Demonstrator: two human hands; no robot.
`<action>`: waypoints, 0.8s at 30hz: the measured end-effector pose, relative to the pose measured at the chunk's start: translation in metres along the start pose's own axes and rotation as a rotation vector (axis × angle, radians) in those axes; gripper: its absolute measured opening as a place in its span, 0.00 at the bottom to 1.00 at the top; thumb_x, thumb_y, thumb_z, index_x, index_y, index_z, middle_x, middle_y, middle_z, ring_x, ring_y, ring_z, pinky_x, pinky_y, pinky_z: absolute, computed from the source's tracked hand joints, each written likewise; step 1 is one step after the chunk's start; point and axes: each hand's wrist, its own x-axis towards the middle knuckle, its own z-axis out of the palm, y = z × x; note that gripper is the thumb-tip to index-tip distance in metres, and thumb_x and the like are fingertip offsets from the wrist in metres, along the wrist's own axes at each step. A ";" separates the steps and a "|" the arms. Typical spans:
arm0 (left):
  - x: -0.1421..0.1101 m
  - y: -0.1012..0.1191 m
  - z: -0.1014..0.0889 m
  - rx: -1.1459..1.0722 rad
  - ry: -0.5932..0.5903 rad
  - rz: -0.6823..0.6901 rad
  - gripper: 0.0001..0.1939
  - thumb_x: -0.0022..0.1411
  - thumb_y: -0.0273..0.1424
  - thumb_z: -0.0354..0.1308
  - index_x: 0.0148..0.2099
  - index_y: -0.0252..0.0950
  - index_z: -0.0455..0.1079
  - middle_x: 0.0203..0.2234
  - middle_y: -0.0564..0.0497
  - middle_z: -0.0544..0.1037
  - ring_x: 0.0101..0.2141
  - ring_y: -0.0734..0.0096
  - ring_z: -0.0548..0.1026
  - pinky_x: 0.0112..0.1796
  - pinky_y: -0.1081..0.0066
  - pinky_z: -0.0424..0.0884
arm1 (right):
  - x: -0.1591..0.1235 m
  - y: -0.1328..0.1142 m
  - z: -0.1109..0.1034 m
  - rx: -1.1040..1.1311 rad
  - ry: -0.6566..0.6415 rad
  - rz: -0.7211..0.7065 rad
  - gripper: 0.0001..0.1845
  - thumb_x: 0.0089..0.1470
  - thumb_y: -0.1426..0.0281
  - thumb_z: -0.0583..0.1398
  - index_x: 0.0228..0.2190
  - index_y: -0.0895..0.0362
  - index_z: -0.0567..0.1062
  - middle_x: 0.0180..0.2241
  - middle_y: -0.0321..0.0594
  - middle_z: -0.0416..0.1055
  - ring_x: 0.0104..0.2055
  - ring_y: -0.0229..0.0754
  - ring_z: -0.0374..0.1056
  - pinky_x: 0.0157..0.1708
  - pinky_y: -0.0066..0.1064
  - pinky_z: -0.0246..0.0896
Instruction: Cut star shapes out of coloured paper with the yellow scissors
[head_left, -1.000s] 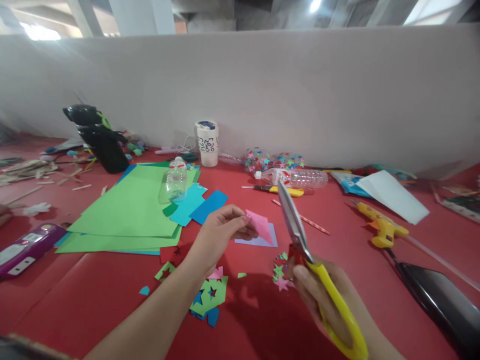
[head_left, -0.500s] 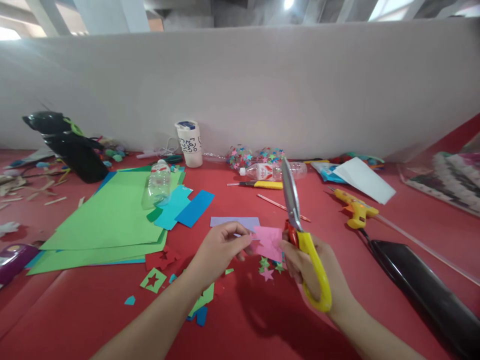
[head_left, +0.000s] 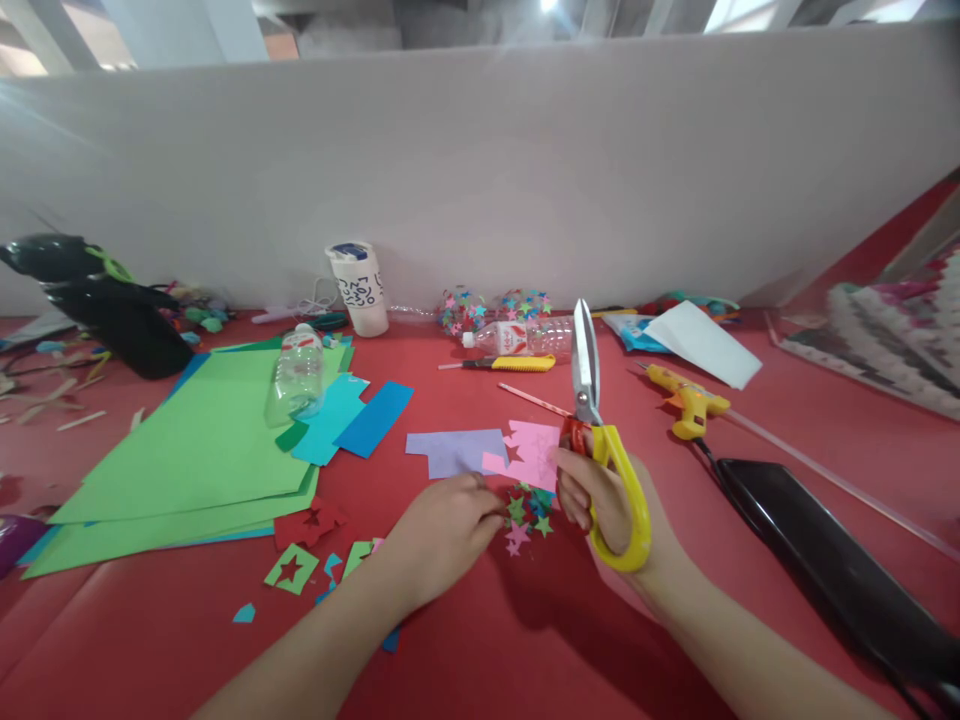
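Note:
My right hand is wrapped round the scissors, which have yellow and red handles and point upward with the blades nearly together. Its thumb and fingers also keep a pink paper piece with star-shaped notches along its left edge. Beside a small pile of paper stars, green, pink and blue, my left hand is low over the table with fingers pinched. Whatever lies between those fingertips is hidden. A lilac paper piece lies flat behind my left hand.
Green sheets lie on the left under a clear bottle. At the back are a white cup, a yellow cutter and a lying bottle. A yellow glue gun and a black pouch occupy the right.
My left hand has come away from the pink paper and down to the star pile. The notched left edge of the pink paper now shows. The whole view has shifted slightly.

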 end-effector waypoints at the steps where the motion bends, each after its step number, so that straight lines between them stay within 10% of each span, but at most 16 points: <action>1: 0.001 -0.001 -0.003 -0.050 0.048 -0.042 0.13 0.61 0.28 0.47 0.34 0.36 0.74 0.32 0.46 0.76 0.35 0.62 0.72 0.39 0.65 0.64 | 0.000 0.000 0.000 0.009 -0.004 -0.001 0.24 0.52 0.67 0.56 0.09 0.53 0.56 0.06 0.26 0.53 0.10 0.31 0.51 0.15 0.26 0.47; 9: 0.000 0.002 -0.024 -1.111 0.125 -0.256 0.16 0.47 0.25 0.59 0.42 0.36 0.71 0.36 0.48 0.76 0.38 0.67 0.73 0.36 0.71 0.68 | -0.008 -0.005 0.007 0.043 -0.131 0.032 0.19 0.51 0.65 0.56 0.14 0.52 0.57 0.07 0.23 0.52 0.10 0.30 0.50 0.15 0.25 0.49; 24: -0.002 0.003 -0.022 -0.919 0.061 -0.350 0.08 0.48 0.32 0.61 0.26 0.34 0.67 0.14 0.59 0.64 0.13 0.83 0.61 0.17 0.78 0.54 | -0.019 -0.027 0.012 -0.107 -0.254 0.123 0.13 0.47 0.62 0.57 0.17 0.53 0.61 0.06 0.23 0.53 0.09 0.31 0.51 0.12 0.23 0.47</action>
